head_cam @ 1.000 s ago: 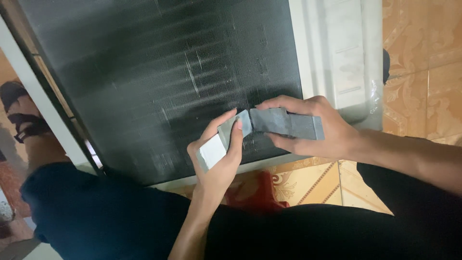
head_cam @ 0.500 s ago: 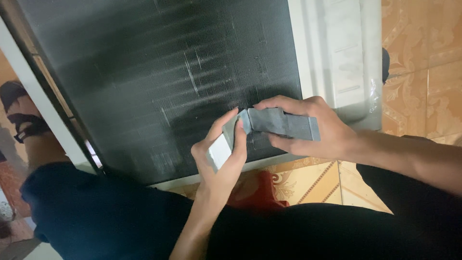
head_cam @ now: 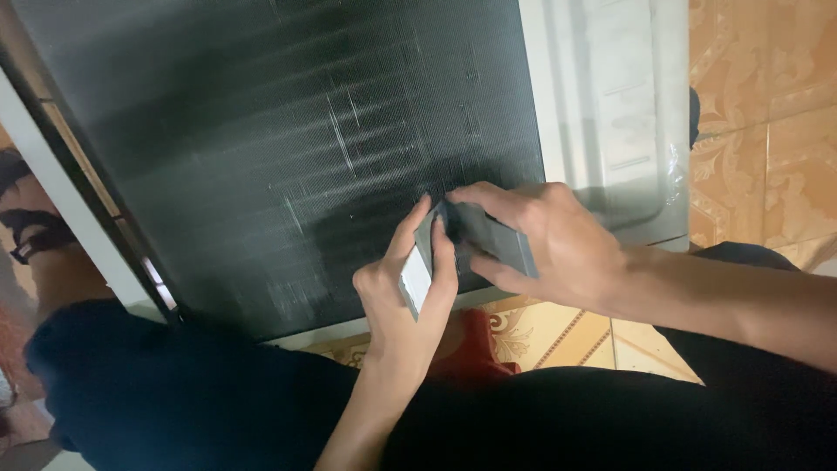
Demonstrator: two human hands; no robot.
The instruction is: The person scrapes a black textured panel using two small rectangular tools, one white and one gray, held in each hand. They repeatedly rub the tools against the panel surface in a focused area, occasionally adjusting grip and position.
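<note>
Item: grey block [head_cam: 488,237], likely light and rigid, best held by its long edges, clasped under right hand [head_cam: 545,244] fingers; left hand [head_cam: 410,292] pinches its white-faced end against the dark finned panel [head_cam: 261,148].

Patterned orange floor tiles [head_cam: 767,131]

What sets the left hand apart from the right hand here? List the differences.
The left hand pinches a small light grey block edge-up, while the right hand covers a longer dark grey block.
The left hand comes up from below with its fingers pointing up; the right hand reaches in from the right, with its fingers pointing left.
Both hands are bare, and their fingertips meet over the lower part of the dark finned panel.
</note>
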